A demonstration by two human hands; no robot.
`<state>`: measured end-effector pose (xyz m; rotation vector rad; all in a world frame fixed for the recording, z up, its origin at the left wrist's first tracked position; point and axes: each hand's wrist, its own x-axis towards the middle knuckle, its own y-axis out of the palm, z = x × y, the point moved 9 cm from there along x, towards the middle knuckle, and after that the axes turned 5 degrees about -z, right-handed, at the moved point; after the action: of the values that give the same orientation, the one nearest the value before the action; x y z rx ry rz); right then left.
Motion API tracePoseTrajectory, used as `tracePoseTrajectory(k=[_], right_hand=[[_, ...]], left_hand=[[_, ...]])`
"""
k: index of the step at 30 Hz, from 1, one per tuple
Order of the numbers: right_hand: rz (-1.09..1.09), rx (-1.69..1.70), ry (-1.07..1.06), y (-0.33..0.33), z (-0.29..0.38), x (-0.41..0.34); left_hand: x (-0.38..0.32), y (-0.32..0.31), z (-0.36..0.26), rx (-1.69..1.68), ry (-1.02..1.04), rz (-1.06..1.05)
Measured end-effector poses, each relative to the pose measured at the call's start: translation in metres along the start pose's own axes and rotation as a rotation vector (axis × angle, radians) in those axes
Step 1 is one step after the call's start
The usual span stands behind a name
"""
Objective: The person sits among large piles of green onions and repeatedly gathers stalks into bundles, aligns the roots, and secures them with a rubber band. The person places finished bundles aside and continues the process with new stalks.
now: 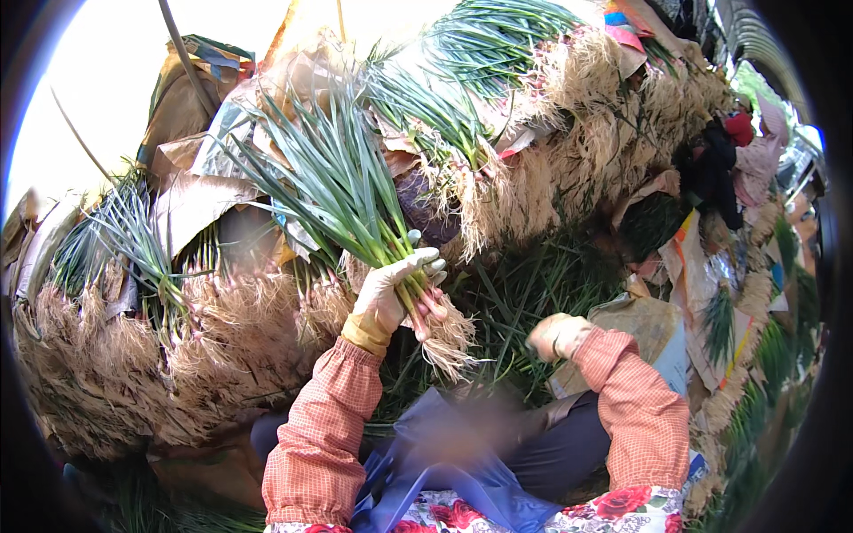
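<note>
My left hand (386, 286), in a pale glove, grips a bunch of young garlic plants (333, 193) just above the bulbs. Long green leaves fan up and away; pinkish bulbs (428, 310) and pale stringy roots (450, 346) hang out on the near side. To the right, apart from the bunch, is my right hand (558, 336), also gloved and with its fingers curled. Its fingertips face away, so whether it holds anything is hidden. Loose green leaves (533, 286) lie heaped below and between both hands.
Garlic plants with matted roots (220, 320) are stacked at the left. Another long stack (573, 133) runs along the far side. A brown sack (640, 340) lies beside my right forearm. A person (753, 153) is at the far right. Thin poles (186, 60) rise at upper left.
</note>
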<state>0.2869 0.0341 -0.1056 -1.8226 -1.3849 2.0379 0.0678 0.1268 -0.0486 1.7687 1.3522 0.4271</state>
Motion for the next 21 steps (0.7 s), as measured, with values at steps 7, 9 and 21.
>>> tracePoseTrajectory(k=[7,9,21], right_hand=[[-1.194,0.620,-0.424,-0.141,0.047,-0.058],[-1.112,0.531,-0.449,-0.143,0.045,-0.037],[-1.134,0.610,0.383,-0.214,-0.145,0.078]], left_hand=[[-0.003,0.032,-0.004,-0.106,0.092,0.135],[-0.015,0.054,-0.030,-0.021,0.185,0.167],[0.004,0.077,-0.069,0.097,0.312,0.015]])
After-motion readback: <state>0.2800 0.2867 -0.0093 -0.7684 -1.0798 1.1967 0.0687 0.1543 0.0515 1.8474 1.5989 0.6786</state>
